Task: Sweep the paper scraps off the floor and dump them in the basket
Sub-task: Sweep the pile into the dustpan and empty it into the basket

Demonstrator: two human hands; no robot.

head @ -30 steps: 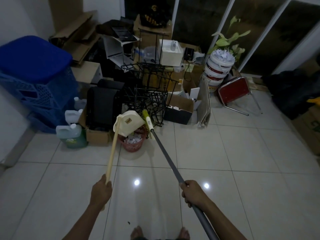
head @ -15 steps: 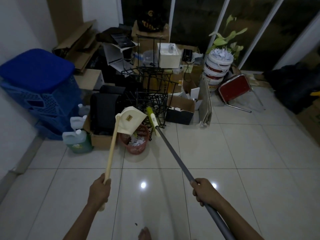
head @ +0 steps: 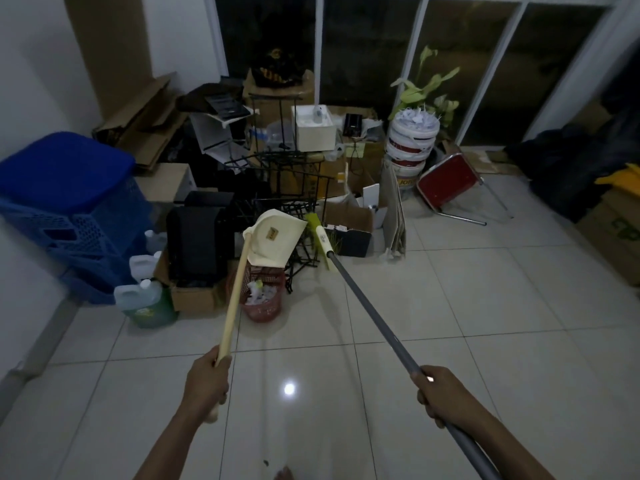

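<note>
Paper scraps (head: pixel 260 294) inside red basket (head: pixel 262 308)

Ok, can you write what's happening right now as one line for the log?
step: dumping | left hand: holds dustpan tilted above red basket | right hand: holds broom | paper scraps: in basket

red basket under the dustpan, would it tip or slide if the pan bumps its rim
Probably light: the red basket looks like thin perforated plastic holding only paper scraps. It would likely slide easily, since the tiled floor is glossy enough to mirror a light. It seems to narrow toward its base, so a rim knock might tip it.
</note>
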